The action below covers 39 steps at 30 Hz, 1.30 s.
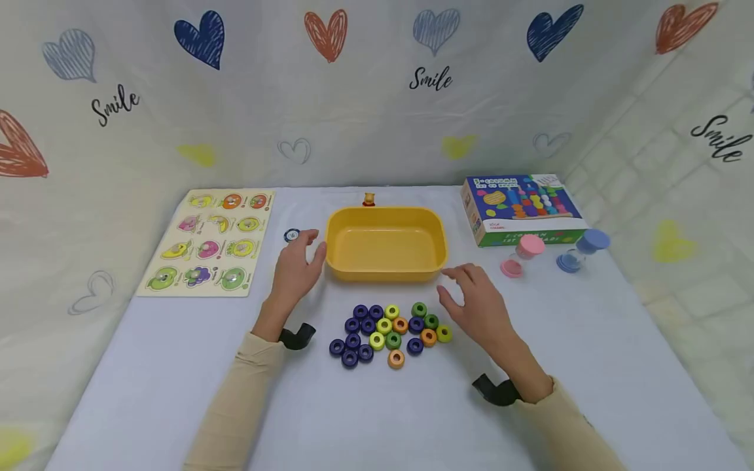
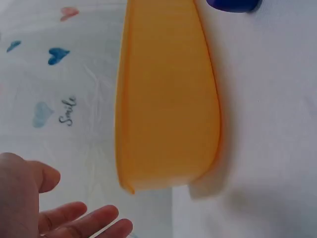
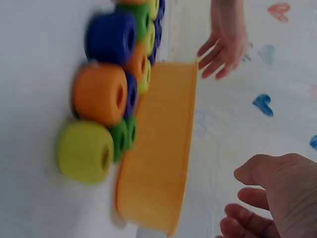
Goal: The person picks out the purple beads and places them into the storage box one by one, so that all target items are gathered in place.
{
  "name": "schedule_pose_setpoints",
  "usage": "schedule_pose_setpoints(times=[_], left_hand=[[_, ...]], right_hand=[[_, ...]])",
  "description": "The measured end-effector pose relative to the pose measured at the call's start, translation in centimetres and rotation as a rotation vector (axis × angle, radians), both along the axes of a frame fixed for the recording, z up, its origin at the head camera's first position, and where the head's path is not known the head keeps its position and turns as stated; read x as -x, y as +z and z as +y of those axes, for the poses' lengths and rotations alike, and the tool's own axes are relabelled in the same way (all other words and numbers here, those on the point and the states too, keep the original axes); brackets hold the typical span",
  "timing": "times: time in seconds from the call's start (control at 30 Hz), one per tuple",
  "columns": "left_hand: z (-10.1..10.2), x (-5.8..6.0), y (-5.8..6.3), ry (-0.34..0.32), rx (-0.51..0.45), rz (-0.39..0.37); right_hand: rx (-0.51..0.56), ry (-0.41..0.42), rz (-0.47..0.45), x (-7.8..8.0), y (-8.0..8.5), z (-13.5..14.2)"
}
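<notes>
A yellow rectangular tray point(image 1: 385, 276) stands mid-table with nothing visible inside. My left hand point(image 1: 296, 269) hovers by its left end, fingers loosely spread. In the left wrist view a gap separates those fingers from the tray wall point(image 2: 168, 99). My right hand point(image 1: 480, 311) is near the front right corner, relaxed, holding nothing. The right wrist view also shows its fingers apart from the tray. In front of the tray lie several ring-shaped beads: dark blue-purple point(image 1: 350, 358), yellow point(image 1: 377, 340), green point(image 1: 393, 339) and orange point(image 1: 396, 358).
A fruit puzzle board point(image 1: 206, 245) lies at the left. A boxed toy set point(image 1: 524, 209) sits back right, with pink point(image 1: 531, 245) and blue point(image 1: 593, 241) capped pieces before it. A small bear figure point(image 1: 368, 199) stands behind the tray; a round dark disc point(image 1: 291, 235) lies beside my left hand.
</notes>
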<state>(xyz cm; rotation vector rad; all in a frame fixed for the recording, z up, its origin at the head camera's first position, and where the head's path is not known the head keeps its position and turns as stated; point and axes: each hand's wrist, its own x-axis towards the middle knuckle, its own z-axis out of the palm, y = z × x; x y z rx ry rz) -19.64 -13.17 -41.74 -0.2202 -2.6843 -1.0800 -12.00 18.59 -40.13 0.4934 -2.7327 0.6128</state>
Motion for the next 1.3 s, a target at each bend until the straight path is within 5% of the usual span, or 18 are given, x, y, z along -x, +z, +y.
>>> schedule_pose_setpoints(times=[0.1,0.23,0.33,0.43,0.53,0.7,1.0,1.17,1.3], left_hand=[[-1.3,1.4,-1.4,0.0,-0.23,-0.075],[-2.2,2.7,-3.6,-0.119,-0.493,-0.263],[-2.2,2.9,-5.1,-0.233,-0.616,-0.363],[-1.7,2.5,-5.6,-0.336,-0.691,-0.384],[-1.1,1.7,-5.1,-0.379,-0.738,-0.372],[-0.2,0.9,-4.2,-0.355,-0.748,-0.33],[0.3,0.4,-3.6,-0.36,-0.695,-0.275],[0.2,0.4,-3.8,-0.393,-0.701,-0.244],[0.2,0.5,-4.1,-0.409,-0.698,-0.229]], right_hand=[[-0.016,0.091,-0.091,-1.6,-0.6,-1.2],[-0.11,0.209,-0.291,-3.3,-1.8,-2.8],[-0.185,0.267,-0.353,-4.1,-2.9,-3.5],[-0.224,0.287,-0.373,-4.6,-3.7,-3.9],[-0.235,0.273,-0.404,-4.7,-4.0,-3.9],[-0.19,0.246,-0.491,-4.8,-4.1,-3.3],[-0.025,0.31,-0.689,-4.9,-4.1,-1.1],[-0.067,0.224,-0.743,-5.0,-3.2,-0.7],[-0.041,0.245,-0.732,-4.1,-1.1,0.1]])
